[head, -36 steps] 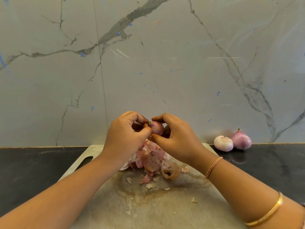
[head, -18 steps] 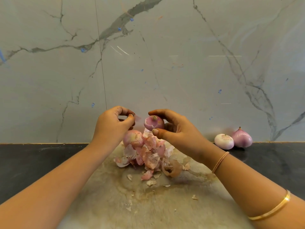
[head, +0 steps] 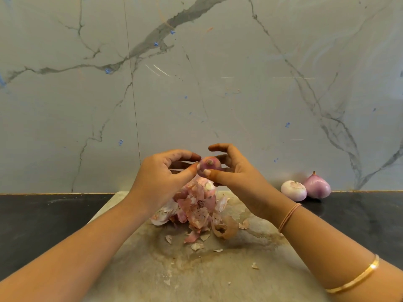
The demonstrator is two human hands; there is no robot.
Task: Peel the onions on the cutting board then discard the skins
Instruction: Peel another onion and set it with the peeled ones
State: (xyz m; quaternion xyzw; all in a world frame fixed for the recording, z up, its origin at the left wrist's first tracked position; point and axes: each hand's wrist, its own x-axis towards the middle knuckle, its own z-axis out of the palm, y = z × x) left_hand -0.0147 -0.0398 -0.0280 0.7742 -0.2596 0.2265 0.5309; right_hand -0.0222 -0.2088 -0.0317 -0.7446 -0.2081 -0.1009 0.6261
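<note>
**Head view.** The right hand (head: 237, 177) is holding a small pink onion (head: 209, 165) in the air above the cutting board (head: 218, 280). Its thumb is lying under the onion and its curled fingers are lying behind it, with the root end facing the camera. The left hand (head: 161, 177) is pinching at the onion's left flank with thumb and forefinger tips, the other fingers curled. It appears to be lifting a strip of skin, though the strip itself is too small to make out.

A heap of loose skins (head: 196, 205) is lying on the board directly beneath the hands, with small flakes scattered toward the near edge. A pale peeled onion (head: 293, 190) and a purple peeled onion (head: 316, 187) are resting side by side on the dark worktop (head: 43, 214) by the marble wall, well to the right of the board.

**Judged progress:** peeling is well advanced, with two onions finished and a third being stripped. Whether another onion is lying within the heap cannot be told. Discarding the skins is not yet begun.
</note>
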